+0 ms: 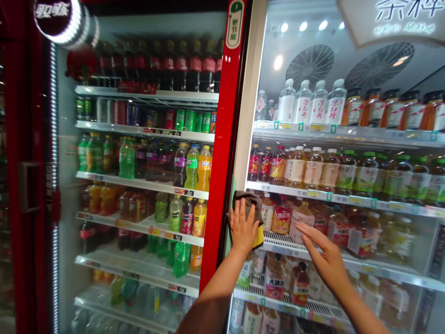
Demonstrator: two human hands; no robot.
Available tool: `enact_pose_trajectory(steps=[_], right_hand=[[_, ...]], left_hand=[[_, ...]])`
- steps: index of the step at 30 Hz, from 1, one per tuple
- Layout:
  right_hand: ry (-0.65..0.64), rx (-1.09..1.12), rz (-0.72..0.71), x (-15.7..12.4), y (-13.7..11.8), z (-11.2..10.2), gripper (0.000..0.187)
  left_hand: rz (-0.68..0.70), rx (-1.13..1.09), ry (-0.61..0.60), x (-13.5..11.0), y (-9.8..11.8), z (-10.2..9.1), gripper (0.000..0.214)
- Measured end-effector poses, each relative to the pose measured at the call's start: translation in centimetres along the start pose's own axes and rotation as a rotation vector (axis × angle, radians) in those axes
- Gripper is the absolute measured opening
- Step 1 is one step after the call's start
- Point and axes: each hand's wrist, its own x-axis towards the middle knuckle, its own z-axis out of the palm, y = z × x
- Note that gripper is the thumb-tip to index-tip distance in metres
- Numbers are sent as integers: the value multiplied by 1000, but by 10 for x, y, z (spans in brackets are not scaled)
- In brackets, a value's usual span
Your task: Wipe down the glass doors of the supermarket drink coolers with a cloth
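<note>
My left hand (241,226) lies flat on a dark grey cloth (253,202) with a yellow underside, its fingers stretched out and a little apart. The cloth is pressed against the light-coloured left edge of the right drinks fridge's door (243,139). To the right, my right hand (321,246) is open and holds nothing. Its fingers are extended towards the glass in front of the shelved bottles; whether they touch it I cannot tell.
A second fridge (222,139) with a red frame stands at the left, its shelves holding soda bottles (127,157) and cans (190,120). Behind the right-hand glass are water bottles (304,104), tea bottles (366,171) and fan grilles (310,61). A door handle (29,187) is at far left.
</note>
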Motion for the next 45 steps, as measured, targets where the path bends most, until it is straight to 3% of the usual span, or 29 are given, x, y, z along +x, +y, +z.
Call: enact_pose_trajectory(steps=[2,4,9,11,14,16,18,20,22,24,26,28,30,32,35,38,41,43,45], right_hand=[[19,-75,22,-20,16,-15,35],[27,-153,20,-35,33,-28,36],[74,-337,-37,-55,65,-45,41],[72,-394,-60,-60,72,-44,46],[18,-513,-72,-69,80,-38,54],[-27,-604,-48,-73,86,-33,57],[-65,-662,-22,-77,92,-28,60],[-80,-681,-9,-80,99,-23,61],[-71,-688,2,-81,103,-17,62],[-56,-698,17,-82,106,-13,63],[-50,-712,21,-82,106,-11,64],[-50,-726,7,-81,106,-11,67],[-55,-740,-14,-81,105,-14,70],[-61,-748,-43,-80,103,-17,74],[-76,-757,-49,-78,100,-20,78],[-96,-773,-45,-77,98,-20,82],[-136,-792,-59,-75,99,-22,83],[-185,-808,-36,-73,99,-25,78],[-247,-828,-7,-71,98,-30,69]], left_hand=[[4,5,19,-18,-2,4,91],[37,-6,43,-18,-6,2,97],[-159,-5,132,44,-2,-19,88],[-226,33,95,52,10,-21,77],[-163,118,-82,24,22,-14,77],[-84,121,-138,1,20,-8,77],[-84,82,-46,-4,13,-7,76],[-165,53,118,12,8,-7,78],[-257,63,244,38,14,-6,78],[-284,94,276,55,32,0,77],[-209,130,199,48,52,9,77],[-61,155,40,22,61,17,73],[59,161,-114,-6,56,19,67],[38,159,-149,-18,43,15,66],[-178,131,57,11,34,8,71],[-300,92,245,59,58,12,73],[-167,105,184,70,97,24,72],[33,111,77,50,108,29,69],[236,103,-10,23,102,27,64]])
